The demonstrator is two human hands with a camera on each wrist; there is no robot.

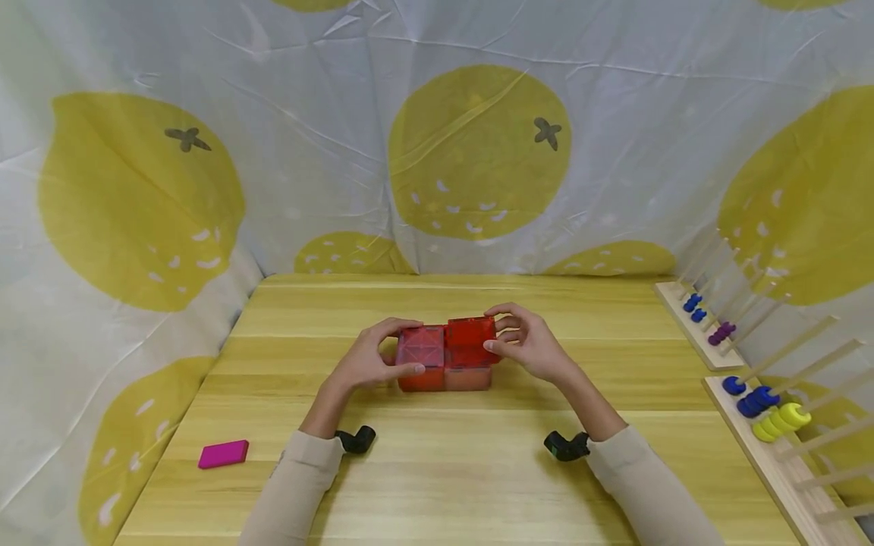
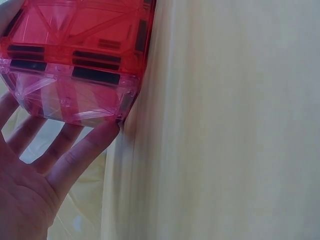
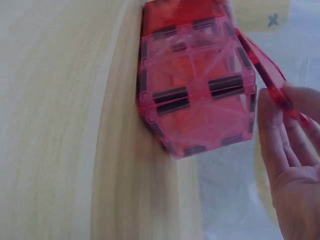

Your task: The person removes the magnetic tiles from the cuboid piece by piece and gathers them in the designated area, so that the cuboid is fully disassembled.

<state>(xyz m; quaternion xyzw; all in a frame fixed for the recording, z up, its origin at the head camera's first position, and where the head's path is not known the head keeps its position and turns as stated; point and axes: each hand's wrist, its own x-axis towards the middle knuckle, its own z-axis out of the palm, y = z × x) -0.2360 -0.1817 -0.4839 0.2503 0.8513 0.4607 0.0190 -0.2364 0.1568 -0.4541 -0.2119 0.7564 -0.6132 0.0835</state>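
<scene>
A box of see-through red and pink magnetic tiles (image 1: 421, 380) stands on the table, two cubes wide. My left hand (image 1: 369, 362) grips its left end, thumb at the front and index finger along the back top edge. In the left wrist view, several fingers of the left hand (image 2: 30, 185) lie against the pink end wall (image 2: 75, 97). Between thumb and fingers, my right hand (image 1: 539, 350) pinches a red square magnetic tile (image 1: 471, 341) over the right cube. The right wrist view shows this tile (image 3: 272, 80) tilted, its near edge lifted off the box's top.
A magenta block (image 1: 223, 454) lies at the table's left. Along the right edge stand two wooden peg racks (image 1: 785, 462) with blue, purple and yellow beads (image 1: 781, 422). Behind the table hangs a lemon-print cloth (image 1: 328, 152).
</scene>
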